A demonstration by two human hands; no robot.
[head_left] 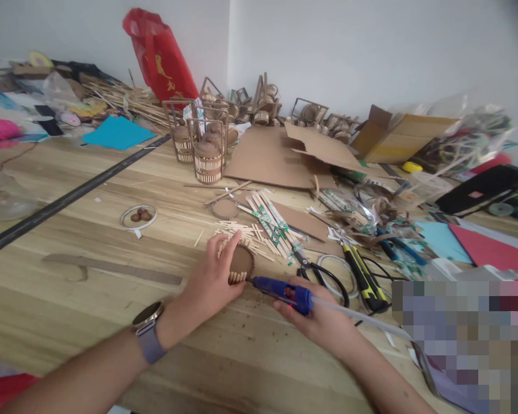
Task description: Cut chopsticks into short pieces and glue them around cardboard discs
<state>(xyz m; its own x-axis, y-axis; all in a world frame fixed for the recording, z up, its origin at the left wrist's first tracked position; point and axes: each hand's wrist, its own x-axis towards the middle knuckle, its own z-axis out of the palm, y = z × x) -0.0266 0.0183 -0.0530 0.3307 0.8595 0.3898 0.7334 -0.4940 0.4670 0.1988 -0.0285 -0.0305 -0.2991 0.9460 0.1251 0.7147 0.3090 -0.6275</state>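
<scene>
Near the middle of the counter (69, 310), left hand (213, 284) laid over a round cardboard piece (242, 261) ringed with short wooden sticks, fingers (232, 244) curved narrow around its left and far edge and holding it down on the wood. Just to the right, right hand (323, 325) closed around a blue glue gun (285, 292), all fingers wrapped tight on the grip, nozzle pointing left at the near edge of the round piece; touching or just apart, cannot tell. Out of the back of the gun, a pale glue stick (358, 319) slanting to the right. On the left wrist, a watch (149, 333) with a grey strap. Just beyond the round piece, a loose pile of thin sticks (267, 224), some in printed paper sleeves. Right of the gun, black scissors (323, 276) and a yellow-and-black utility knife (365, 282), near each other. Further left, a tape ring (138, 217) with small brown lumps inside, and a flat brown ruler (112, 267) beside the left forearm. Far on the counter, small stick baskets (207, 161), flat cardboard sheets (267, 158) and a red bag (159, 54) against the wall.
</scene>
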